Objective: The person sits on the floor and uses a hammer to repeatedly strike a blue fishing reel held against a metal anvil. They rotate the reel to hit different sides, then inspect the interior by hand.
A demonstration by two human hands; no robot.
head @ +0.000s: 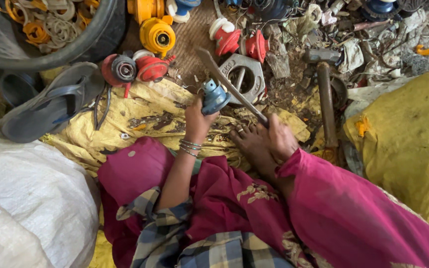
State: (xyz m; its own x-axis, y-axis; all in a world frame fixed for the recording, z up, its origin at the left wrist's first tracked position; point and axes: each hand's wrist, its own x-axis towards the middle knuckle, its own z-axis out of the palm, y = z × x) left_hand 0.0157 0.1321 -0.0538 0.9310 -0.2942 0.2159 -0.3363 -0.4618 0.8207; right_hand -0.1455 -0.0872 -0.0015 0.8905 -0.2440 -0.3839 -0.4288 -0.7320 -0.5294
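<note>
My left hand point(197, 119) grips a small blue round regulator-like part point(214, 97), held upright above a yellow sack. My right hand point(280, 138) is closed around the handle end of a long flat metal blade point(229, 84), which slants up and left so that its middle passes just right of the blue part. My bare foot point(251, 144) rests between the two hands. Bangles sit on my left wrist. Pink cloth covers my legs and right arm.
Red and yellow parts of the same kind point(157, 34) lie ahead, beside a grey metal ring piece point(244, 74) and a hammer point(326, 94). A dark tub point(83, 42) of rings stands far left, a sandal point(50, 106) near it. Sacks flank me.
</note>
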